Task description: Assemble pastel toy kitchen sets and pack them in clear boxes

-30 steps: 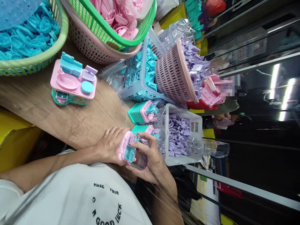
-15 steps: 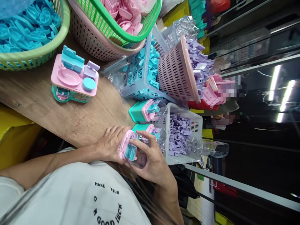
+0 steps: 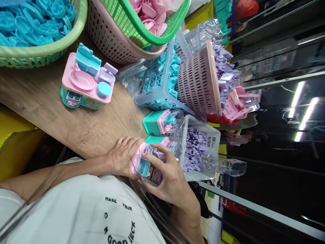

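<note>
A small pink and turquoise toy kitchen point(image 3: 143, 166) is held between both hands, with a clear plastic cover over its top side. My left hand point(image 3: 124, 157) wraps round the toy's base from the left. My right hand point(image 3: 169, 174) grips the clear cover from the right, fingers curved over it. Just beyond the hands, another covered toy point(image 3: 154, 139) is partly hidden by my right hand, and a similar one point(image 3: 154, 122) lies beside it. A larger toy kitchen point(image 3: 87, 83) with a pink top stands upright on the wooden table point(image 3: 83, 134).
A basket of blue parts point(image 3: 76, 37) is at the upper left. Beside it, a green basket point(image 3: 142, 37) of pink parts rests on a pink basket. Further right are a blue crate point(image 3: 152, 101), a tilted pink basket point(image 3: 196, 81) and a white crate point(image 3: 215, 142) of purple pieces.
The view has shifted a little, so the table and baskets appear further right. Both hands still hold the covered toy, which looks slightly turned.
</note>
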`<state>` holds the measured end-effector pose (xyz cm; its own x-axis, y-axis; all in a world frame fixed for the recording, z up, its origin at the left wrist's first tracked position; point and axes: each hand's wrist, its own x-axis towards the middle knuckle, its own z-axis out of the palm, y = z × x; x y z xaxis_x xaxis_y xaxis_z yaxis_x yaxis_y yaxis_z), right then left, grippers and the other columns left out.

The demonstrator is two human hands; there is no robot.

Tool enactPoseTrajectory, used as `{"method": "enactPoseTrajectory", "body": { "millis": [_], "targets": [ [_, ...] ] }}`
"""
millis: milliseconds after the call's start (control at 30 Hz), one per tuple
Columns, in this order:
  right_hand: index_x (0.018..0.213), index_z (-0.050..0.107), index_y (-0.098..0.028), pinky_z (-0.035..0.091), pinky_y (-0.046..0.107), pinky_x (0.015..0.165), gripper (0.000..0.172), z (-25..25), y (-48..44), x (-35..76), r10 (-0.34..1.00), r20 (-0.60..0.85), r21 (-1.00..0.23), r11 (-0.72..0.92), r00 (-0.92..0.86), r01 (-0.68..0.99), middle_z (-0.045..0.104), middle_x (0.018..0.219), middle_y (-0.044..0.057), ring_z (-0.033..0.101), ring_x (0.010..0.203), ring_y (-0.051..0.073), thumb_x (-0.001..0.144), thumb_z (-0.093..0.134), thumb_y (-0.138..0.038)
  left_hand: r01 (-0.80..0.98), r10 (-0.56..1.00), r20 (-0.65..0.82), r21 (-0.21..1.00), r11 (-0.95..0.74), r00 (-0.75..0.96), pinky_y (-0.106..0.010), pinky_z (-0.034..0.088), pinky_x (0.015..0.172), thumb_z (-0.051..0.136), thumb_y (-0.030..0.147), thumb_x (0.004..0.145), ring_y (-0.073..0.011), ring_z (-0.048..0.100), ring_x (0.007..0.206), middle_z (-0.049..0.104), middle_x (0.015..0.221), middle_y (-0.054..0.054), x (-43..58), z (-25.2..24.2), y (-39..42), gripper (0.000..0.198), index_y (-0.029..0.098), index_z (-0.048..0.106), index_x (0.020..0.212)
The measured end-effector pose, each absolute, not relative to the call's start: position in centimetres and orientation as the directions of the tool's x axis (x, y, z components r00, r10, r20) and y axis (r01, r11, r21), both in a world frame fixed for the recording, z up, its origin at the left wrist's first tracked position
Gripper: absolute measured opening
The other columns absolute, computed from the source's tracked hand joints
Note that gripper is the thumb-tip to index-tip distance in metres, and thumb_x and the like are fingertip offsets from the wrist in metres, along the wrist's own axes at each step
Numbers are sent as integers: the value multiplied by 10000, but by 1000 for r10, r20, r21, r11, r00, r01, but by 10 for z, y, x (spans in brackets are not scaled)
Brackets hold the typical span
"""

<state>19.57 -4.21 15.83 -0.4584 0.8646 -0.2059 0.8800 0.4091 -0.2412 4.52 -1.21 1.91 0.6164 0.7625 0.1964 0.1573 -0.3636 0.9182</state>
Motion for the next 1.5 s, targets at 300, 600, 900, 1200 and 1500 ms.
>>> {"method": "enactPoseTrajectory", "body": {
  "millis": [300, 600, 900, 1200, 1500],
  "targets": [
    [1476, 371, -288, 503, 567, 1037, 809, 158, -36, 197, 843, -255, -222, 425, -473, 877, 410, 1403, 157, 478, 1302, 347, 771, 763, -351, 107, 746, 227, 923, -371, 627, -495, 382, 1021, 799, 520, 577, -375, 498, 1218, 547, 1328, -189, 45, 14, -12, 983, 126, 375, 1371],
    [1560, 205, -255, 489, 559, 1058, 983, 147, -53, 200, 920, -135, -267, 325, -369, 907, 419, 1380, 160, 473, 1288, 359, 772, 780, -372, 108, 758, 233, 922, -371, 610, -488, 397, 997, 804, 504, 568, -368, 527, 1177, 567, 1306, -172, 46, 13, -12, 962, 146, 386, 1357],
    [1543, 252, -228, 513, 525, 1040, 932, 161, -40, 195, 873, -249, -183, 382, -418, 906, 436, 1356, 159, 499, 1269, 331, 776, 749, -413, 123, 749, 215, 922, -368, 626, -481, 412, 984, 792, 441, 551, -353, 534, 1147, 579, 1264, -150, 44, 17, -9, 891, 168, 406, 1306],
    [1529, 261, -211, 524, 507, 1020, 957, 166, -32, 190, 849, -323, -148, 392, -419, 908, 424, 1361, 166, 501, 1267, 326, 736, 770, -374, 76, 753, 271, 917, -391, 599, -505, 413, 986, 770, 467, 592, -362, 530, 1159, 565, 1277, -172, 45, 14, -10, 882, 150, 387, 1321],
    [1517, 257, -206, 528, 510, 995, 946, 170, -28, 182, 836, -365, -116, 396, -410, 911, 428, 1344, 171, 496, 1244, 330, 726, 761, -330, 71, 756, 276, 918, -390, 594, -516, 415, 989, 795, 463, 570, -364, 533, 1149, 565, 1255, -169, 45, 13, -10, 911, 149, 386, 1321]
  ]
}}
